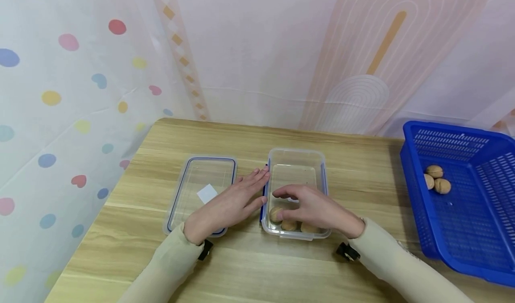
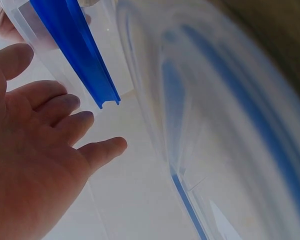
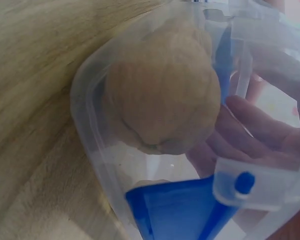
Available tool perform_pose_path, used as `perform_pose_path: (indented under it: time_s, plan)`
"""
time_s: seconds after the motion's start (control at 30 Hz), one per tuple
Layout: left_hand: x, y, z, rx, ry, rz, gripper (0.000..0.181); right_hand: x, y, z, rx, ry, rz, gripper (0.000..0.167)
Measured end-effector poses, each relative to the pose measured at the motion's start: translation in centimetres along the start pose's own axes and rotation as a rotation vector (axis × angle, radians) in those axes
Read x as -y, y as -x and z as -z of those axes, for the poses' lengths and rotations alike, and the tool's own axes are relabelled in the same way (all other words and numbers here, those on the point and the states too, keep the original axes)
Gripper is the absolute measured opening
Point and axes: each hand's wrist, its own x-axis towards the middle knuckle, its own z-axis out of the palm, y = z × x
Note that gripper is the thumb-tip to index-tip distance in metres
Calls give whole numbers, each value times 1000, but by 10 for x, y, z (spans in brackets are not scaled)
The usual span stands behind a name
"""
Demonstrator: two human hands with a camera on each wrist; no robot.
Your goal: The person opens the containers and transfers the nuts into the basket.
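Note:
A clear plastic food container with blue side clips stands on the table, and several walnuts lie along its near end. My right hand reaches over the container's right wall. Its index finger and thumb are spread apart, the thumb tip beside the walnut at the near left corner; whether they touch cannot be told. My left hand holds its fingers straight at the container's left side, by the blue clip. The left wrist view shows its palm holding nothing. Walnuts show through the container wall.
A clear lid with a blue seal and a white label lies left of the container, partly under my left forearm. At the right, a blue plastic basket holds three walnuts. A patterned cloth hangs behind the wooden table.

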Motion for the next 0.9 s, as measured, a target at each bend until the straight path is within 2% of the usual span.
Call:
perform_pose_path:
  time_s: [0.4,0.67,0.9]
  plan:
    - [-1,0,1,5,-1,1,62,-2,-10,-2,70,37,-9,45]
    - [-1,0,1,6,4,6,61,-5,-13,-3,107,5,-30,43]
    - [0,0,0,9,2,6,61,-4,-15,-5,119,51,-61,37]
